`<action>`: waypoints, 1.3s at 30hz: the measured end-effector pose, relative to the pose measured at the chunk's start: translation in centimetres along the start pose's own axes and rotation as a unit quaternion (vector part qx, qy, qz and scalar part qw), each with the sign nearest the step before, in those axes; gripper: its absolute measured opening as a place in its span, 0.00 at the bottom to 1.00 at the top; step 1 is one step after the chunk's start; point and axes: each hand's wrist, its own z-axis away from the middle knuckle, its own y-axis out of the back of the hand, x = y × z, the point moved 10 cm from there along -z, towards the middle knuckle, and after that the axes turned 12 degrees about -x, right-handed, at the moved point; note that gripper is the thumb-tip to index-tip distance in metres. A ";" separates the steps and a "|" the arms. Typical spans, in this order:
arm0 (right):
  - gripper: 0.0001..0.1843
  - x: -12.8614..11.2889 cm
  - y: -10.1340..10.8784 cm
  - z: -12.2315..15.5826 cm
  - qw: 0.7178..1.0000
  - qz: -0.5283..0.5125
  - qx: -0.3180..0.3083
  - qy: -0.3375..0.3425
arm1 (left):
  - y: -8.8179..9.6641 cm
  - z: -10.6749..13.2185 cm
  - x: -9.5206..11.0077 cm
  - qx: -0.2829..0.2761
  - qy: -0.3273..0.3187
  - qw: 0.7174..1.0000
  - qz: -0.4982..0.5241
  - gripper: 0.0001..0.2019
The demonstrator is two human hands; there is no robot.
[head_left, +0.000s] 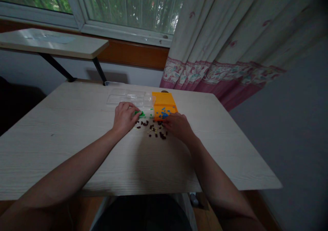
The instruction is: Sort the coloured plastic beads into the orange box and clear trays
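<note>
My left hand is curled over the near side of a clear plastic box, its thumb and fingertips pressed in at small green pieces. What is between those fingers is too small to make out. My right hand rests at the near right corner of an orange tray, fingers drawn together low by the table. Anything they pinch is hidden. Small blue pieces lie in the near part of the orange tray. Between my hands, dark brown pieces and a few pale yellow ones are scattered on the table.
The clear plastic box lies left of the orange tray on the pale wooden table. A raised shelf on black legs stands at the back left. A curtain hangs behind the table, and a window is beyond.
</note>
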 end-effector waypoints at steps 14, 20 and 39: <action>0.10 -1.0 -0.2 0.1 1.000 -0.004 -0.005 0.017 | -0.5 -0.1 0.1 -0.021 0.002 1.000 0.007 0.09; 0.07 -1.2 -0.5 -0.2 1.000 -0.014 -0.008 0.027 | -0.5 -0.1 0.1 -0.025 0.005 1.000 0.005 0.09; 0.13 4.4 1.4 0.4 0.948 -0.234 0.212 -0.028 | -0.1 0.2 0.2 -0.015 -0.006 1.000 0.011 0.12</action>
